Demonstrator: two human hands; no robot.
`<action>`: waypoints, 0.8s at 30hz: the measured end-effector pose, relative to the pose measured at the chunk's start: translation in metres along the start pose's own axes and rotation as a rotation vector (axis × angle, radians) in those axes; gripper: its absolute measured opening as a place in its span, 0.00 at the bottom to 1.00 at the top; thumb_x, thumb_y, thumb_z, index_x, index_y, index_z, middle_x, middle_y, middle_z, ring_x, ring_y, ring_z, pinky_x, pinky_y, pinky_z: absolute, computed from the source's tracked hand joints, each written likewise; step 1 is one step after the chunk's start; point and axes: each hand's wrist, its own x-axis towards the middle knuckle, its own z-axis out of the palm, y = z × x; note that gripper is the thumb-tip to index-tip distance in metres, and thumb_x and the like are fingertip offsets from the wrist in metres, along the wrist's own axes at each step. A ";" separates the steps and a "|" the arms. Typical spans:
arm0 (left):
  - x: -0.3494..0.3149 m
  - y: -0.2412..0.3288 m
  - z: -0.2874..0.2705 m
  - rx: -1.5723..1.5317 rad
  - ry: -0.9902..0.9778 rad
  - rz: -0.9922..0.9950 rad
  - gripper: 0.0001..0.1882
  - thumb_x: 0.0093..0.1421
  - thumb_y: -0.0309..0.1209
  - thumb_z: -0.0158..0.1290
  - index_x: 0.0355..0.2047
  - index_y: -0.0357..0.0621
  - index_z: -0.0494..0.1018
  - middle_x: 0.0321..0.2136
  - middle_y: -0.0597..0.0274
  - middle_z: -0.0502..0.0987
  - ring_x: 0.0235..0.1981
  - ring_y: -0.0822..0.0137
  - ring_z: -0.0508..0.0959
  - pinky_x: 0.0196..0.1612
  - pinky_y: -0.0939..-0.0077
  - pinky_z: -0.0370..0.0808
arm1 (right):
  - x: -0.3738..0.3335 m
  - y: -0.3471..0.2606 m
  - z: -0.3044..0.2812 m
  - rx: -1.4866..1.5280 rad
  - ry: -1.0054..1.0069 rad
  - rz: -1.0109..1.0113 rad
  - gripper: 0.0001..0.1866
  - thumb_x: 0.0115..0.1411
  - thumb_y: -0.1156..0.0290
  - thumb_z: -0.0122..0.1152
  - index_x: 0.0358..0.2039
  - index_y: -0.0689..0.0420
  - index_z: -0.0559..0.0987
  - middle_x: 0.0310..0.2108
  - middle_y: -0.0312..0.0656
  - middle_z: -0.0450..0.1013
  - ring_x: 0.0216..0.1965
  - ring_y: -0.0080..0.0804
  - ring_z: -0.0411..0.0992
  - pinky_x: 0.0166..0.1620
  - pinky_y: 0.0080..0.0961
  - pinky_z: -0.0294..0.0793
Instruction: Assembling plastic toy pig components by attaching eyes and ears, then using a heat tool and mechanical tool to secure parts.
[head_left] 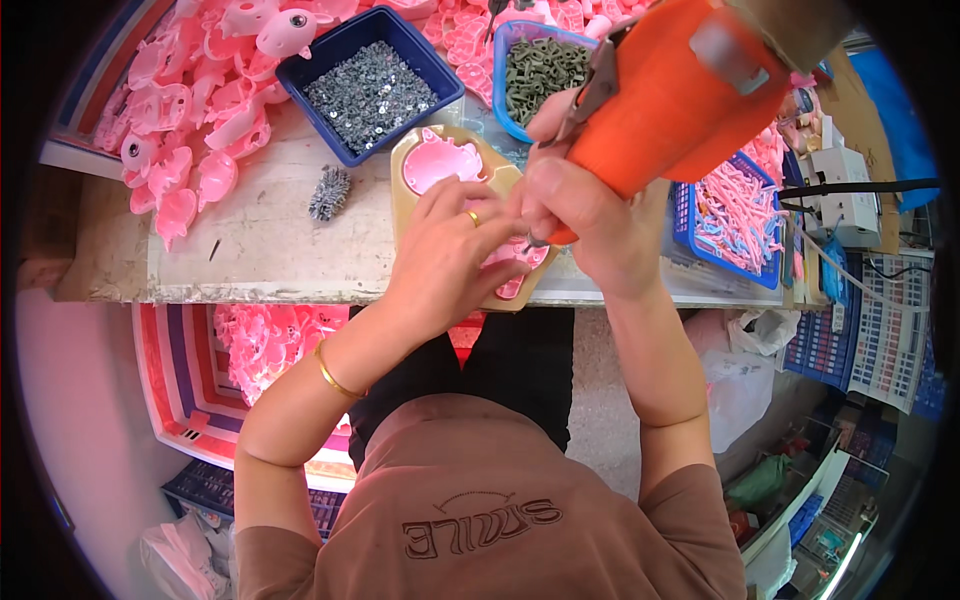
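Note:
My right hand (590,215) is wrapped round an orange power screwdriver (655,115) with a dark lever on its side. Its tip points down at a pink plastic part (510,285) in the near end of a tan holding block (408,200). Bent over that same part, my left hand (450,245) grips it with thumb and fingers beside the tip, covering much of it. A second pink plastic shell (440,162) sits in the far hollow of the block. Whether a screw is under the tip is hidden.
A dark blue bin of small screws (370,95) and a light blue basket of dark green pieces (545,75) stand behind the block. Pink shells (165,110) pile up at left. A screw clump (329,193) lies nearby. At right is a blue basket of pink strips (735,215).

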 end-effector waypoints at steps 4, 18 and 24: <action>0.000 -0.001 -0.004 0.092 0.012 0.021 0.22 0.44 0.32 0.66 0.41 0.48 0.77 0.44 0.65 0.76 0.50 0.56 0.72 0.53 0.60 0.68 | 0.001 0.007 -0.009 -0.049 0.070 0.049 0.12 0.54 0.78 0.57 0.40 0.67 0.70 0.17 0.38 0.69 0.15 0.23 0.68 0.22 0.23 0.72; -0.008 -0.006 -0.001 0.197 -0.033 0.003 0.14 0.47 0.37 0.64 0.29 0.42 0.78 0.48 0.62 0.74 0.53 0.56 0.70 0.57 0.59 0.67 | -0.004 0.025 -0.008 -0.090 0.102 0.052 0.05 0.55 0.78 0.57 0.32 0.63 0.71 0.18 0.38 0.70 0.16 0.20 0.68 0.19 0.16 0.67; -0.007 -0.006 0.000 0.214 -0.042 0.000 0.13 0.47 0.37 0.64 0.29 0.42 0.78 0.49 0.62 0.74 0.53 0.56 0.70 0.57 0.59 0.67 | -0.009 0.038 -0.006 -0.083 0.168 0.015 0.07 0.55 0.79 0.59 0.33 0.62 0.71 0.19 0.37 0.70 0.16 0.19 0.69 0.20 0.16 0.67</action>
